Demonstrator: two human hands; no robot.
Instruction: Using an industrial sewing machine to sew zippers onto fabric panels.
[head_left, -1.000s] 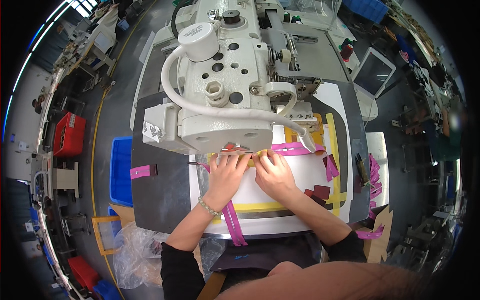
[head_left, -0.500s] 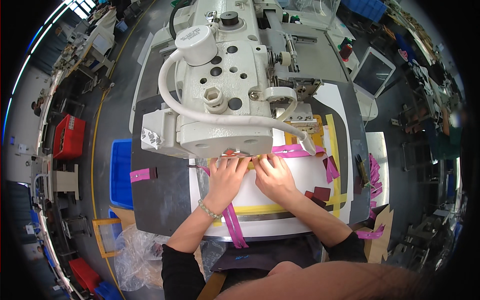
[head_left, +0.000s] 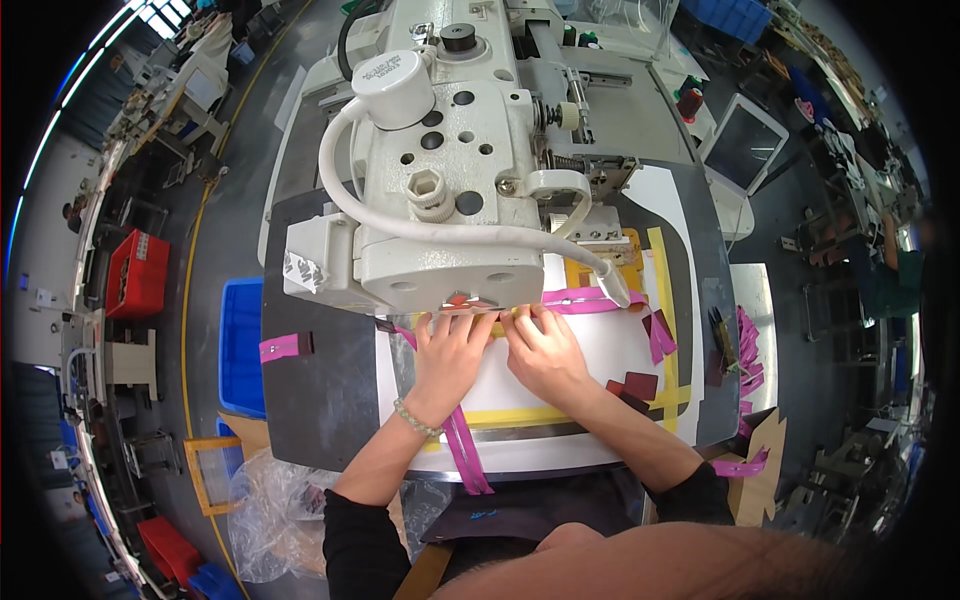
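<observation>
My left hand (head_left: 447, 360) and my right hand (head_left: 546, 355) are side by side at the front lower edge of a white sewing machine head (head_left: 450, 270). Their fingers are bent and drawn together, the tips partly hidden at that edge, so what they hold cannot be made out. From beside my right fingers a pink zipper (head_left: 580, 301) runs right across the white work plate (head_left: 520, 390). Another pink zipper strip (head_left: 464, 450) passes beneath my left wrist and hangs over the table's front edge. Dark red patches (head_left: 641, 386) lie right of my right hand.
Left on the dark table is a short pink zipper piece (head_left: 285, 346) with a dark end. A blue bin (head_left: 243, 345) stands beyond the table's left edge. More pink zippers (head_left: 750, 350) pile up at the right, near an open cardboard box (head_left: 762, 465). A screen (head_left: 745, 145) stands back right.
Both hands have shifted very slightly, and the pink zippers have barely moved with them. Otherwise the layout looks the same.
</observation>
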